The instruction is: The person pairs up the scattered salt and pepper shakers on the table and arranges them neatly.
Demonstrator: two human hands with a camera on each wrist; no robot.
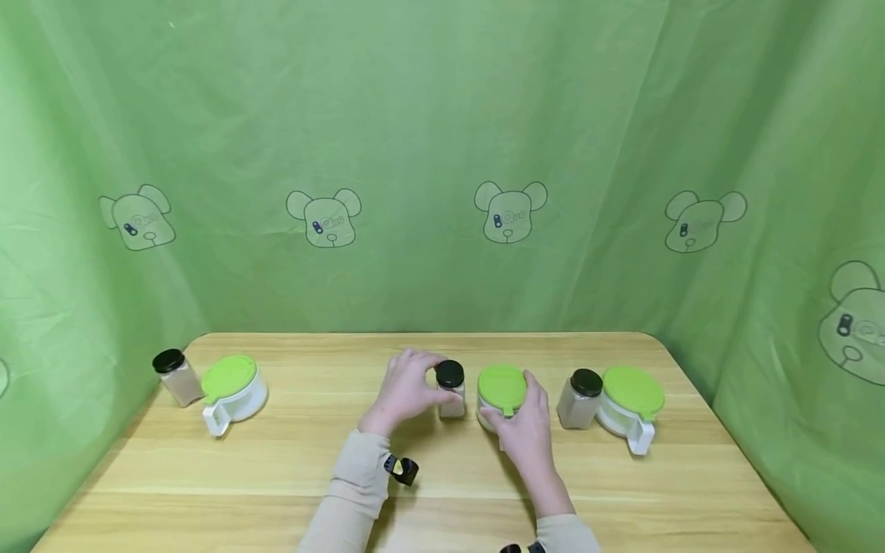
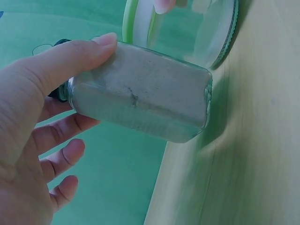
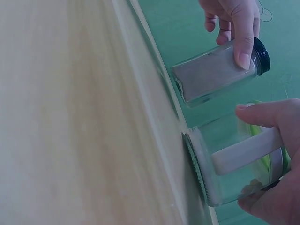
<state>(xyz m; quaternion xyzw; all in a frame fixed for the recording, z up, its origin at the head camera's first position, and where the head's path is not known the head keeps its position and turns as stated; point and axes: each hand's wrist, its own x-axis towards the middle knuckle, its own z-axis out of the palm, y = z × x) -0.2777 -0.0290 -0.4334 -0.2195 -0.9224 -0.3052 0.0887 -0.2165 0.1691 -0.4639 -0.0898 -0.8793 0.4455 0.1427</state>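
Near the middle of the table, my left hand [image 1: 401, 392] holds a small glass jar [image 2: 145, 96] of pale greyish powder between thumb and fingers, just below its black lid [image 1: 450, 374]. In the left wrist view the other fingers are spread off the glass. Whether its base touches the wood, I cannot tell. Just right of it, my right hand [image 1: 531, 430] grips a round clear seasoning pot [image 3: 225, 187] with a green flip lid [image 1: 502, 385]. Thumb and fingers lie on opposite sides of the pot, and its white handle [image 3: 246, 152] points between them.
At the left stand another black-lidded jar [image 1: 183, 384] and a green-lidded pot [image 1: 231, 378]. A similar jar [image 1: 576, 407] and pot [image 1: 632, 392] stand close right of my right hand. A green curtain [image 1: 429, 284] encloses the wooden table [image 1: 311, 461] behind and at both sides.
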